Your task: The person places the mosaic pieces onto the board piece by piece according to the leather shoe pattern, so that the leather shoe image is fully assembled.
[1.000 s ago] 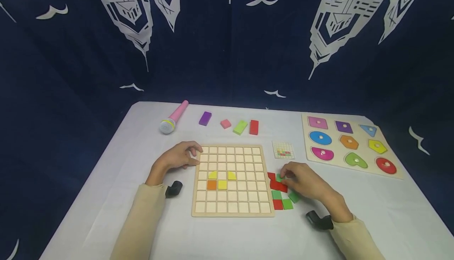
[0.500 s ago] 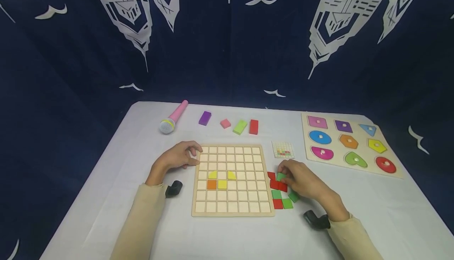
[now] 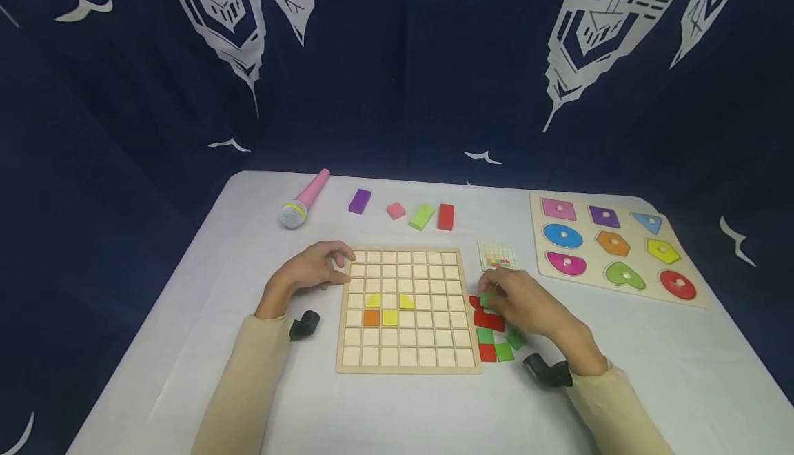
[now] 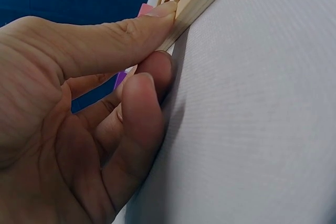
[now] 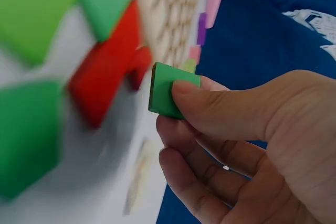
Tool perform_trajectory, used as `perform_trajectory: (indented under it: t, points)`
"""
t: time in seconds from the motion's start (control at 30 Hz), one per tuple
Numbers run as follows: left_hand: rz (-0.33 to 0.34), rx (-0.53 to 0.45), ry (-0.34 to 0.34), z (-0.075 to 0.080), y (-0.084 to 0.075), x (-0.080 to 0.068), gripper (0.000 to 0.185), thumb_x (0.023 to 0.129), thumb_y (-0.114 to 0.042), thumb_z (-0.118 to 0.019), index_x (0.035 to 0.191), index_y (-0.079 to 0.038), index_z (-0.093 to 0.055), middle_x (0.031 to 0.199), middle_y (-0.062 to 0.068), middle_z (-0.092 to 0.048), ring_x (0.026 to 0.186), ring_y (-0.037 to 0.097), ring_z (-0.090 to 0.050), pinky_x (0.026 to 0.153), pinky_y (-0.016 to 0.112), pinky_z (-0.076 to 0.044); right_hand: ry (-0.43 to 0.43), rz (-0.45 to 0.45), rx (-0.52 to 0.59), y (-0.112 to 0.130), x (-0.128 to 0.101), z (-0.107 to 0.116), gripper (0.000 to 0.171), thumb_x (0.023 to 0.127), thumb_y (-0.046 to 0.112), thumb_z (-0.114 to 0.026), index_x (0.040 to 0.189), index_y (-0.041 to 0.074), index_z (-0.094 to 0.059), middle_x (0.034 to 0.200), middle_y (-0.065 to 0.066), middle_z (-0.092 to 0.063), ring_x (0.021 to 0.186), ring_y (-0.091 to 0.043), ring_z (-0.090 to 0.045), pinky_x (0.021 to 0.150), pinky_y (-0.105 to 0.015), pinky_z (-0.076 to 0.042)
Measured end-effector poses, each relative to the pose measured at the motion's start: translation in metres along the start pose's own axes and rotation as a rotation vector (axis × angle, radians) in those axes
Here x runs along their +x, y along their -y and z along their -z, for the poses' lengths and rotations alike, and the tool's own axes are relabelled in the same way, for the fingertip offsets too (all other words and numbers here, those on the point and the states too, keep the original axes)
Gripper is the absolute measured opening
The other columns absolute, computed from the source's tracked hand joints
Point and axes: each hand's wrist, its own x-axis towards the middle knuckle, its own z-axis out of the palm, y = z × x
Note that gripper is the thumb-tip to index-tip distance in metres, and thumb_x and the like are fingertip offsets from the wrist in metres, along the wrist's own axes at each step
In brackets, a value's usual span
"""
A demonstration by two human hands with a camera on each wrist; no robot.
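My left hand (image 3: 312, 266) holds the left edge of a wooden grid board (image 3: 424, 273), its thumb (image 4: 152, 17) on the rim and the other fingers bent beside it. In the board's cells lie an orange square tile (image 3: 371, 318), a yellow square tile (image 3: 389, 317) and two yellow curved-edge tiles, one at left (image 3: 373, 300). Right of the board, my right hand (image 3: 527, 303) pinches a green square tile (image 5: 163, 88) between thumb and fingers, raised above the pile. Under and beside that hand are loose red tiles (image 3: 489, 320) and green tiles (image 3: 504, 351).
A small printed grid card (image 3: 496, 255) lies behind the right hand. Farther right is a knobbed shape puzzle (image 3: 589, 277). Along the back stand a pink toy microphone (image 3: 304, 201) and blocks in purple (image 3: 360, 201), pink (image 3: 395, 210), light green (image 3: 422, 217) and red (image 3: 445, 216).
My right hand has drawn slightly to the left and up, with the green tile now pinched and lifted. The left hand stays at the board's edge. The head view has tilted slightly.
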Motion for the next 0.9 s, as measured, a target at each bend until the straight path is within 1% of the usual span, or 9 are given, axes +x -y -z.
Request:
perform_trajectory:
  t: [0.23,0.4,0.53,0.67,0.9]
  points:
    - [-0.015,0.006,0.002,0.001,0.002,0.0,0.044,0.081,-0.004,-0.079,0.122,-0.007,-0.063,0.102,0.01,-0.053,0.057,0.016,-0.049,0.057,0.026,-0.043,0.012,0.093,0.027,0.029,0.019,-0.008,0.014,0.09,0.001,-0.071,0.102,0.008,-0.07,0.094,0.001,-0.068,0.081,-0.012,-0.057,0.075,-0.027,-0.053]
    - [-0.008,0.001,0.006,0.001,0.002,0.001,0.044,0.081,-0.003,-0.079,0.122,-0.007,-0.063,0.102,0.01,-0.053,0.057,0.016,-0.049,0.057,0.026,-0.043,0.009,0.149,0.048,0.044,0.031,-0.016,0.012,0.09,0.002,-0.069,0.1,0.01,-0.069,0.09,0.002,-0.066,0.079,-0.011,-0.056,0.074,-0.027,-0.052]
    - [-0.006,0.016,0.001,0.001,0.001,0.002,0.044,0.081,-0.005,-0.079,0.122,-0.009,-0.063,0.103,0.009,-0.054,0.058,0.016,-0.05,0.057,0.026,-0.043,0.027,0.174,0.074,0.054,0.038,-0.019,0.013,0.09,0.001,-0.069,0.097,0.012,-0.068,0.088,0.004,-0.066,0.08,-0.011,-0.056,0.076,-0.028,-0.052]
    - [-0.007,0.006,0.002,0.001,0.001,0.003,0.043,0.081,-0.004,-0.079,0.121,-0.009,-0.063,0.103,0.009,-0.053,0.058,0.016,-0.05,0.057,0.026,-0.043,0.048,0.206,0.096,0.062,0.043,-0.023,0.013,0.088,0.0,-0.07,0.095,0.012,-0.068,0.084,0.004,-0.064,0.079,-0.01,-0.056,0.074,-0.026,-0.051]
    - [-0.02,0.001,0.006,0.001,0.003,0.002,0.044,0.082,-0.003,-0.079,0.122,-0.007,-0.062,0.103,0.01,-0.053,0.058,0.015,-0.049,0.057,0.026,-0.044,0.093,0.245,0.136,0.082,0.05,-0.034,0.007,0.09,0.009,-0.073,0.094,0.012,-0.068,0.08,0.007,-0.062,0.075,-0.007,-0.055,0.071,-0.023,-0.049]
